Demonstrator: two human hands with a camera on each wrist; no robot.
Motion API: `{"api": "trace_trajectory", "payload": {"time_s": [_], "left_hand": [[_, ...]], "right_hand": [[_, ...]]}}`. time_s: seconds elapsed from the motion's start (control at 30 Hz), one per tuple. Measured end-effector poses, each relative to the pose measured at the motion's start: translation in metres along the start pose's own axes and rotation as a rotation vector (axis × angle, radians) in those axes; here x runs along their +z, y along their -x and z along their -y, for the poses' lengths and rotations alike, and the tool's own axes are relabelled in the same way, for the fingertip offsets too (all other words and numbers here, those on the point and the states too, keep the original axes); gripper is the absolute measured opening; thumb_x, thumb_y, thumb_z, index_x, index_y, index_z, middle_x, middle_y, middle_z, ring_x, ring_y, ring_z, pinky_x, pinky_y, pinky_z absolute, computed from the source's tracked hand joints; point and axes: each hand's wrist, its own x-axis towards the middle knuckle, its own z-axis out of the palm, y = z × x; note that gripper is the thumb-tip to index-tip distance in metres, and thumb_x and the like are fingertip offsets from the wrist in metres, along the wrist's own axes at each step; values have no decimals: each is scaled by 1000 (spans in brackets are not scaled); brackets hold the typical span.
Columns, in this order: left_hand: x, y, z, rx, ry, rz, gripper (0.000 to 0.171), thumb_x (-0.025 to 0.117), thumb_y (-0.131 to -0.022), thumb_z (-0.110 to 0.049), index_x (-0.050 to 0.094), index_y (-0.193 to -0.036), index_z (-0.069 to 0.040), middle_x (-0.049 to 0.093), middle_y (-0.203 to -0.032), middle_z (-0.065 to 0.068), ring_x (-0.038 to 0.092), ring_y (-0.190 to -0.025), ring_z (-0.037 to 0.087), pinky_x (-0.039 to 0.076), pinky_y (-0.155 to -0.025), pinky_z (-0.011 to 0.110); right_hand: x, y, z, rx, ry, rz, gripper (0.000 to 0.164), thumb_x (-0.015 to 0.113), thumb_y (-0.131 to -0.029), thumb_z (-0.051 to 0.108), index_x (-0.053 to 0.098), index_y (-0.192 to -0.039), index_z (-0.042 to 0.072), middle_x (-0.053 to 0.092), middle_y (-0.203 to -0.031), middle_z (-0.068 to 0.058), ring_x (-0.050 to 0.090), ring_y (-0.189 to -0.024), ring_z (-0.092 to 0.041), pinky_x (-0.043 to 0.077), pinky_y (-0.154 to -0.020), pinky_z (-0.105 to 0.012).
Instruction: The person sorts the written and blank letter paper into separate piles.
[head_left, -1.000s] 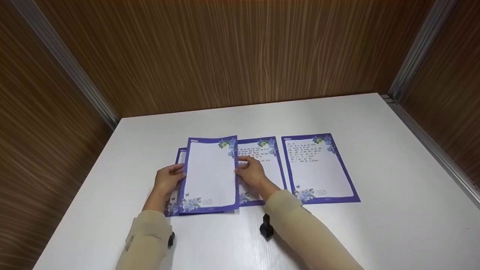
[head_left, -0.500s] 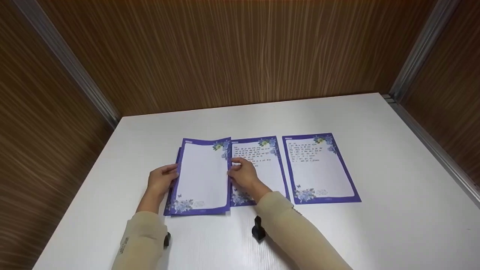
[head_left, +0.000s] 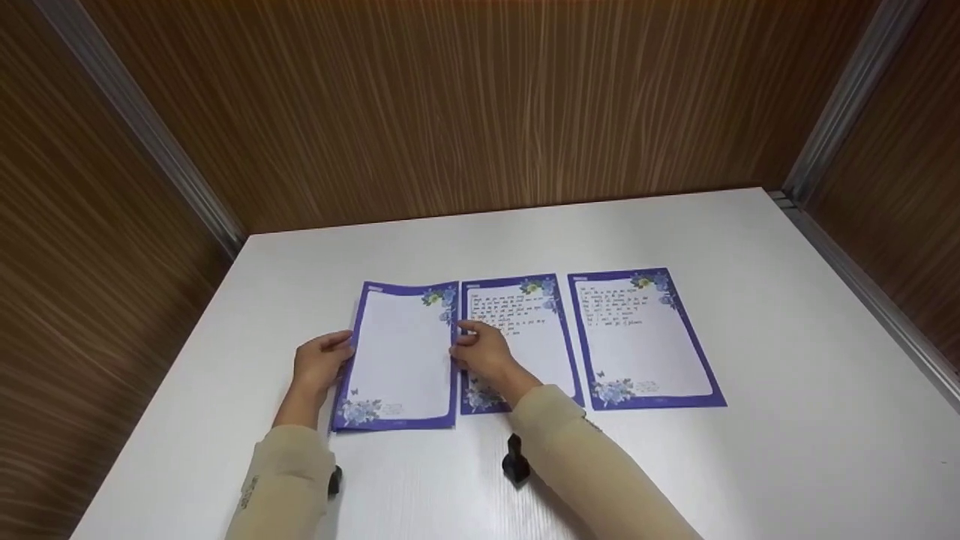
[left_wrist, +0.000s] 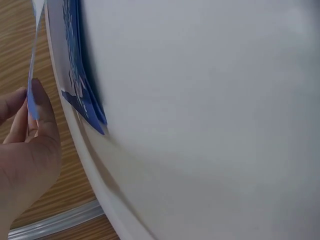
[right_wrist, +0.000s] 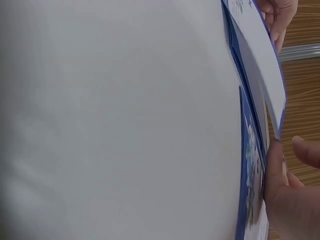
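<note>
In the head view, a sheet of letter paper (head_left: 401, 352) with a purple border and blue flowers has a blank white middle. My left hand (head_left: 319, 364) pinches its left edge between thumb and fingers; the left wrist view shows this edge (left_wrist: 32, 102) raised off the table. At the right edge is my right hand (head_left: 484, 352), its fingertips touching the sheet while the thumb (right_wrist: 306, 151) stands apart. More purple-edged sheets (left_wrist: 95, 112) lie under the held one, mostly hidden. Just right of it lies a matching sheet (head_left: 525, 375) with handwriting, partly covered by my right hand.
A second handwritten sheet (head_left: 645, 360) lies farther right on the white table (head_left: 787, 337). Black wrist devices show at my right sleeve (head_left: 516, 461) and left sleeve (head_left: 335, 480). Wood-grain panels (head_left: 495, 112) rise behind the table and at both sides.
Both hands have moved left with the blank sheet, which has come down over the sheets beneath it. The middle handwritten sheet is now uncovered on its left side.
</note>
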Motion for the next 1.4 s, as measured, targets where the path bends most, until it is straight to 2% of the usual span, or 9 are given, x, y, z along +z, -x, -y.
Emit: {"api": "trace_trajectory", "payload": {"time_s": [0.17, 0.3, 0.43, 0.77, 1.1, 1.4], "left_hand": [[1, 0, 0, -1, -33, -30, 37, 55, -94, -4, 54, -130, 5, 55, -125, 23, 58, -99, 22, 50, -79, 25], [0, 2, 0, -12, -57, -37, 36, 55, -94, -6, 54, -129, 4, 56, -124, 23, 58, -101, 24, 51, -79, 27], [0, 3, 0, -26, -65, -44, 37, 54, -95, -7, 54, -130, 4, 56, -123, 23, 59, -100, 26, 52, -76, 28], [2, 4, 0, -17, -81, -85, 38, 53, -94, -5, 52, -130, 7, 55, -123, 26, 57, -108, 33, 50, -90, 38], [4, 4, -1, -23, -76, -97, 40, 53, -95, -8, 50, -132, 6, 53, -126, 25, 54, -112, 34, 48, -94, 38], [24, 7, -7, 4, -21, -48, 53, 64, -92, -22, 47, -135, 3, 57, -121, 22, 58, -109, 32, 50, -91, 36]], "right_hand": [[2, 2, 1, 16, 46, 6, 56, 65, -87, 1, 44, -139, 0, 59, -120, -17, 63, -100, -25, 53, -83, -31], [3, 4, 2, -9, 76, 0, 57, 66, -87, 2, 44, -139, -2, 58, -125, -19, 62, -104, -28, 53, -84, -31], [4, 5, 3, -44, 110, -11, 55, 66, -87, 2, 45, -137, -4, 60, -122, -19, 63, -104, -28, 55, -79, -29], [1, 7, 4, -58, 123, -26, 52, 65, -87, 3, 48, -135, -5, 62, -118, -19, 63, -102, -28, 55, -77, -29], [-2, 6, 1, -52, 85, -57, 49, 66, -86, 3, 51, -133, -1, 63, -116, -17, 65, -98, -27, 56, -76, -30], [-19, 8, 2, -54, -17, -28, 56, 68, -88, 12, 46, -138, 4, 58, -122, -15, 60, -106, -30, 55, -80, -39]]}}
